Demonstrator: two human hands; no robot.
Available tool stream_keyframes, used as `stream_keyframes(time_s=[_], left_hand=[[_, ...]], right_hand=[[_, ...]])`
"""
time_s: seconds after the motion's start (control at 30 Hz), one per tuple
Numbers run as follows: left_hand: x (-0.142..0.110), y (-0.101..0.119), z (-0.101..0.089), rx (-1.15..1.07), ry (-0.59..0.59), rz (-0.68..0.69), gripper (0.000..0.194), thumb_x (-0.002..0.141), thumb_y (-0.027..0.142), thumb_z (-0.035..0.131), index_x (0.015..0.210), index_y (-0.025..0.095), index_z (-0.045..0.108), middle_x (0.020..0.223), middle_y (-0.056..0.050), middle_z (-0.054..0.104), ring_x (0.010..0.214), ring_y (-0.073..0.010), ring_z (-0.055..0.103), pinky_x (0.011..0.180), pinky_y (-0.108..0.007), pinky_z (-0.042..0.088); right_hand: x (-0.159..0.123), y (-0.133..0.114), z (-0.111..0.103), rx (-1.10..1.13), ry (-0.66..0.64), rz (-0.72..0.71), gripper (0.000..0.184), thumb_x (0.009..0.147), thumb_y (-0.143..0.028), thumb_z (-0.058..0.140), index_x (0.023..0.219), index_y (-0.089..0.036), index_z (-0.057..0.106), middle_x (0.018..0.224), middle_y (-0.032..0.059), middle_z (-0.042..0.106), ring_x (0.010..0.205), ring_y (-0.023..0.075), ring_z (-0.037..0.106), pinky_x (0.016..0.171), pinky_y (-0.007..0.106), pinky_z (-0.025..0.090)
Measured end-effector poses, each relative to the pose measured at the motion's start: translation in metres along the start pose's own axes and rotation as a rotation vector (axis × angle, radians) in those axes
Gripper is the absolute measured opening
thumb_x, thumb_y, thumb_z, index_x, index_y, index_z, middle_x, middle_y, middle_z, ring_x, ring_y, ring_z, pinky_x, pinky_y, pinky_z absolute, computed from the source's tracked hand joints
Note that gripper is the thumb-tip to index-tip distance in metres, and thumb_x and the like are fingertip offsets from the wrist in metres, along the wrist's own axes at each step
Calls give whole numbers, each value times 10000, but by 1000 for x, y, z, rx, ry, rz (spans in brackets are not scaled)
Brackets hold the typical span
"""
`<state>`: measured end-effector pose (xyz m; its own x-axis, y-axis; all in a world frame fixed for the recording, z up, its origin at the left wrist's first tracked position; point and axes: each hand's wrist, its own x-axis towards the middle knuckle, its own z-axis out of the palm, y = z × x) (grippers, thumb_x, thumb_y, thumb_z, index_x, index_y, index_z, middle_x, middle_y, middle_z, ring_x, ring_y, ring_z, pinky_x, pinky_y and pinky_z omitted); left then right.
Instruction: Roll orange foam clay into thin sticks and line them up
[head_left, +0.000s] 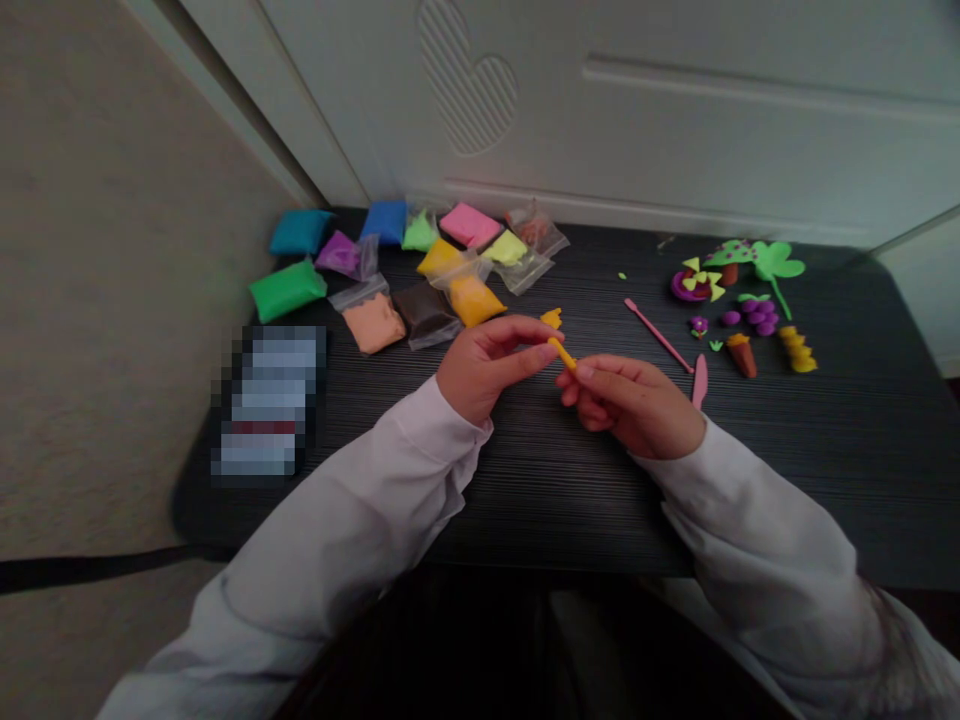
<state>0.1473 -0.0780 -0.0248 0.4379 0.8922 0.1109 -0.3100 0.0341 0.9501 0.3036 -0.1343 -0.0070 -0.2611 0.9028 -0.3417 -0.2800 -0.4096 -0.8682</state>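
A thin roll of yellow modelling clay (563,354) spans the gap between my hands above the dark table. My left hand (491,365) pinches its upper end between thumb and fingertips. The lower end is gripped by the thumb and fingers of my right hand (637,400). Just beyond the left fingertips lies a small ragged piece of yellow clay (552,318). To the right of my right hand are a pink modelling knife (700,382) and a slim pink stick tool (660,337).
Bags of coloured clay (375,320) cover the back left of the table (547,500). A phone (271,400) with a blurred screen lies at the left. Small clay figures, including purple grapes (761,316) and a green flower shape (777,264), sit at the right. A white panel (675,150) stands behind.
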Motion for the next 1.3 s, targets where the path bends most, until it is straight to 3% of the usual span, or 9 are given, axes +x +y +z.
stream_keyframes(time_s=[0.3, 0.4, 0.47, 0.6, 0.73, 1.0, 1.3], left_hand=[[1, 3, 1, -67, 50, -62, 113, 637, 181, 677, 748, 199, 677, 782, 14, 646, 704, -79, 554, 701, -230, 416], [1, 4, 2, -107, 75, -105, 104, 624, 195, 686, 727, 190, 671, 755, 15, 646, 665, -71, 546, 631, -213, 408], [1, 5, 3, -138, 96, -128, 100, 617, 206, 691, 711, 184, 664, 733, 18, 641, 645, -66, 541, 609, -208, 403], [2, 6, 6, -207, 136, -191, 113, 602, 215, 703, 686, 171, 642, 693, 29, 621, 600, -54, 527, 583, -201, 399], [-1, 7, 11, -317, 136, -275, 143, 590, 208, 710, 695, 163, 624, 694, 27, 613, 634, -68, 552, 583, -201, 409], [-6, 6, 15, -388, 85, -363, 132, 617, 216, 691, 726, 170, 632, 716, 18, 615, 675, -83, 566, 600, -219, 415], [-3, 5, 9, -69, 35, -281, 163, 617, 291, 684, 714, 162, 660, 689, 10, 615, 605, -79, 504, 581, -241, 369]], right_hand=[[-1, 1, 0, -20, -17, 1, 182, 741, -340, 575, 781, -173, 636, 664, -11, 568, 439, 19, 312, 412, 201, 200], [-1, 1, -2, -128, -12, -19, 225, 764, -386, 535, 795, -183, 627, 679, -10, 570, 440, 29, 317, 410, 203, 219], [-3, -1, -2, -338, 70, -127, 246, 775, -406, 510, 822, -189, 618, 703, -6, 575, 473, 48, 366, 427, 212, 274], [-7, -4, -1, -917, 342, -561, 276, 728, -346, 584, 960, -199, 562, 817, 9, 586, 590, 93, 459, 551, 255, 398], [-7, -2, 2, -1214, 376, -846, 295, 715, -308, 603, 977, -189, 538, 831, 33, 598, 676, 136, 521, 651, 304, 447], [-6, 2, 0, -1267, 456, -1019, 196, 725, -186, 588, 920, -206, 568, 869, 50, 614, 802, 160, 570, 714, 314, 473], [-7, 0, -1, -1327, 465, -1023, 184, 736, -183, 577, 918, -215, 577, 855, 45, 621, 818, 161, 574, 747, 316, 471]])
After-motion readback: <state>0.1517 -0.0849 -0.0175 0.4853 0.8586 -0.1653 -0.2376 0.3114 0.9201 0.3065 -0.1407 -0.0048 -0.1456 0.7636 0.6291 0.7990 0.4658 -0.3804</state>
